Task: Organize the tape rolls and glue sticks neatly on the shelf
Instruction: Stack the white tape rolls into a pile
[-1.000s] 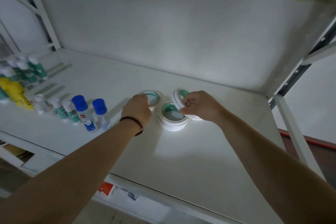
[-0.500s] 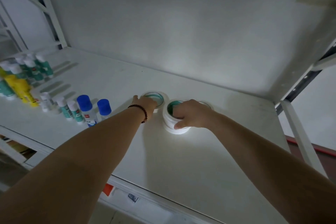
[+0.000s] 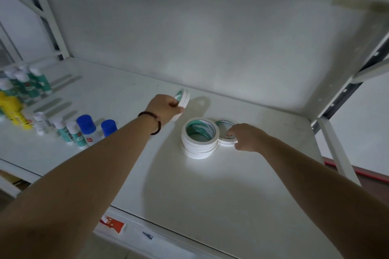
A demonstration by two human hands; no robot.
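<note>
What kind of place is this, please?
Probably a stationery storeroom or shop shelf: a white metal shelf holds a stack of tape rolls and rows of glue sticks, and price tags hang below.

No text can be read anywhere. The white-capped glue sticks w/ green labels [image 3: 69,132] at left and the blue-capped clear glue bottle [image 3: 88,130] carry small red marks, too blurred to make out. The orange-and-white sticker [image 3: 111,224] on the shelf's near front edge shows print, also illegible; the small dark tag [image 3: 148,235] to its right likewise.
</note>
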